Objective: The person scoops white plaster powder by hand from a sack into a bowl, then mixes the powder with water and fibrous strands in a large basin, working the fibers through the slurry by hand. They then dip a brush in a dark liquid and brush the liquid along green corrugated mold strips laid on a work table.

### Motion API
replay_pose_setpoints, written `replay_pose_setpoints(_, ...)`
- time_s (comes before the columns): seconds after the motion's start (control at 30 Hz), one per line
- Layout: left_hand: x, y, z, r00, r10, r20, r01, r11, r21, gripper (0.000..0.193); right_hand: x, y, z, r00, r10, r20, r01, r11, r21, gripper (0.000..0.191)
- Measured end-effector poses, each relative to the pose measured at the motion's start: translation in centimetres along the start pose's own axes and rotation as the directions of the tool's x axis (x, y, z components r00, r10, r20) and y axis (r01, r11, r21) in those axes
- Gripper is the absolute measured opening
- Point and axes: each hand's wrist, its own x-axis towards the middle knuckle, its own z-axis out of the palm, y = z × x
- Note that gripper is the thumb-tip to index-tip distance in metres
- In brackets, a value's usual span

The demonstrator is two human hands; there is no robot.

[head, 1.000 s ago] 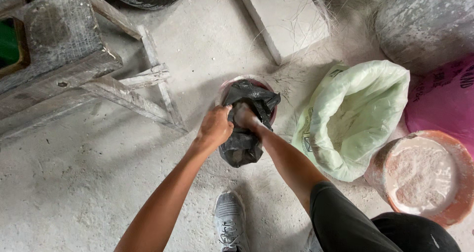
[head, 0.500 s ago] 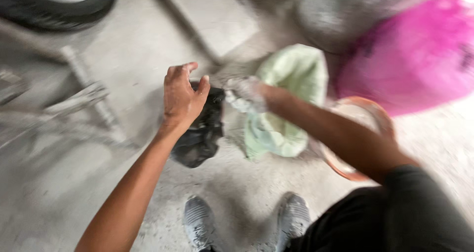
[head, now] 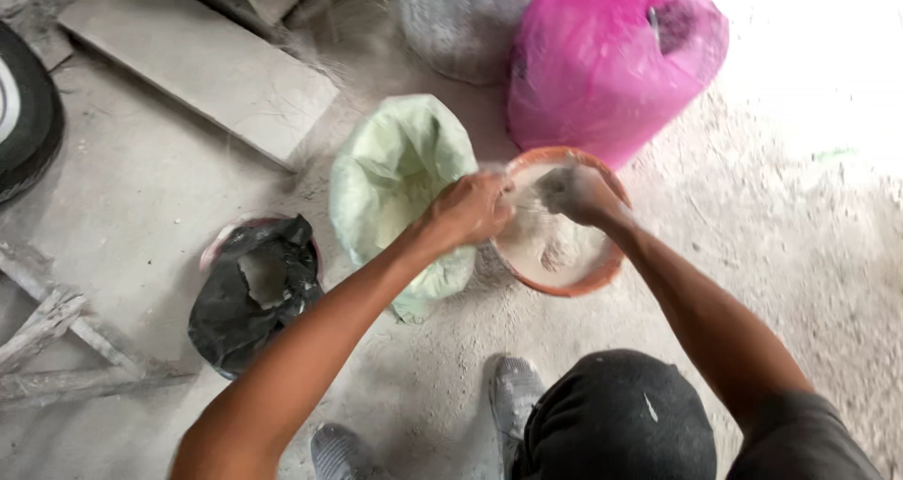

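An orange basin (head: 602, 275) full of pale powder stands on the dusty floor in front of me. Both my hands are over it. My left hand (head: 467, 209) hangs over its left rim with the fingers curled, dusted with powder. My right hand (head: 576, 193) is in the powder at the basin's far side, fingers bent and coated white; whether it holds powder is unclear. To the left, a black plastic bag (head: 246, 297) with an open mouth sits in a reddish bowl (head: 218, 243), apart from both hands.
A pale green sack (head: 400, 188) stands open next to the basin's left side. A big pink bag (head: 607, 57) and a grey sack (head: 461, 15) are behind. A concrete slab (head: 202, 62), a tyre (head: 26, 123) and wooden pieces (head: 56, 334) lie at the left. My shoes (head: 513, 391) are below.
My hands let go of the black bag and moved right to the orange basin. The view swung right, so the bag now lies at the left.
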Motion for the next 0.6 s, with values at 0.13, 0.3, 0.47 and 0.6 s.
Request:
replay_pose_setpoints(0.13,5.1,-1.0,2.5,0.989,0.033,-0.146,-0.048,0.994,-0.102,0.041,-0.3,1.1,-2.2,0.994,-0.098,0.042,0.106,0.894,-0.436,0.022)
replay_pose_setpoints(0.3,8.3,-2.4,5.1,0.977,0.022,-0.213,-0.038,0.997,-0.070,0.040,-0.6,2.0,-3.4,0.980,0.195,0.045,-0.158,0.893,-0.421,0.028)
replay_pose_setpoints(0.47,10.2,-2.6,5.3,0.958,-0.001,-0.286,-0.016,0.998,-0.059,0.047,0.7,4.8,-2.4,0.999,0.040,0.009,-0.032,0.897,-0.441,0.034)
replay_pose_setpoints(0.6,11.5,-2.4,4.7,0.975,-0.026,-0.220,0.020,0.999,-0.032,0.051,1.0,5.5,-1.2,0.966,-0.257,-0.007,0.236,0.895,-0.378,0.021)
